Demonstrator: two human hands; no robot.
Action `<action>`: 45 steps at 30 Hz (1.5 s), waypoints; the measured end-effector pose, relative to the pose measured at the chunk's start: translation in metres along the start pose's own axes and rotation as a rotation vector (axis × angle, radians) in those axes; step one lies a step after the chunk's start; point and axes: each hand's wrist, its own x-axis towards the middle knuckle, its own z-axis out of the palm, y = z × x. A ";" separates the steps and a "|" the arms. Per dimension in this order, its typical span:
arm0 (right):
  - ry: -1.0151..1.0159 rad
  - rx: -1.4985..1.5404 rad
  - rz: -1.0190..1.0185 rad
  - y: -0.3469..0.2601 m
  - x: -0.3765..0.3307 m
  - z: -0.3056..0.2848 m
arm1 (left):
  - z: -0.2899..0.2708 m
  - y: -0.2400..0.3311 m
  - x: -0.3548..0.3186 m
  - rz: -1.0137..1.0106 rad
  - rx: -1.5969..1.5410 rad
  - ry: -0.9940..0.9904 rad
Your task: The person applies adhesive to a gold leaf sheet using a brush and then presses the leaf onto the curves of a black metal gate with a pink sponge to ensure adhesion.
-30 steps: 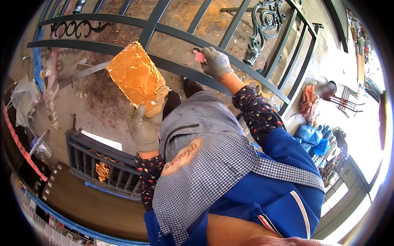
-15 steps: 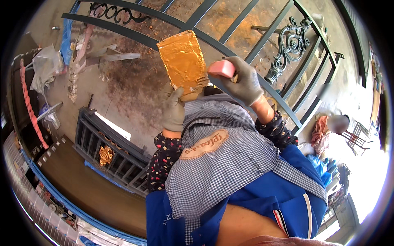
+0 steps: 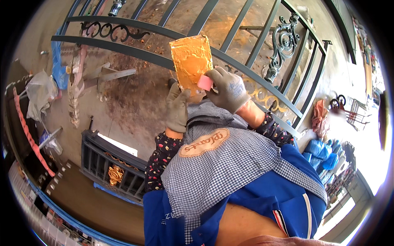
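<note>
My left hand (image 3: 177, 107), in a grey glove, grips the lower end of a flat rectangular board (image 3: 192, 61) coated with gold paint. My right hand (image 3: 228, 88), gloved too, is closed round a pink sponge block (image 3: 205, 83). The sponge is at the lower right part of the board, seemingly touching its painted face. Beyond the board stretches a dark metal gate (image 3: 158, 28) with bars and scrollwork. One row of rings (image 3: 264, 98) on it, just right of my right hand, is gold; the scroll at the far left (image 3: 113, 32) is black.
A second dark railing panel (image 3: 115, 164) with a gold ornament stands at the lower left. Wrapped posts (image 3: 76, 86) and clear plastic sheeting (image 3: 42, 92) lie at the left. Blue bags (image 3: 320, 151) and a hand truck (image 3: 349, 110) are at the right.
My right hand has brought the pink sponge down and left to the board's lower right part. The board has shifted slightly right and turned more upright. The view has moved a little.
</note>
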 end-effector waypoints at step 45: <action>0.619 -0.089 1.105 0.162 -0.063 0.108 | -0.064 0.075 0.094 -0.285 0.355 -0.146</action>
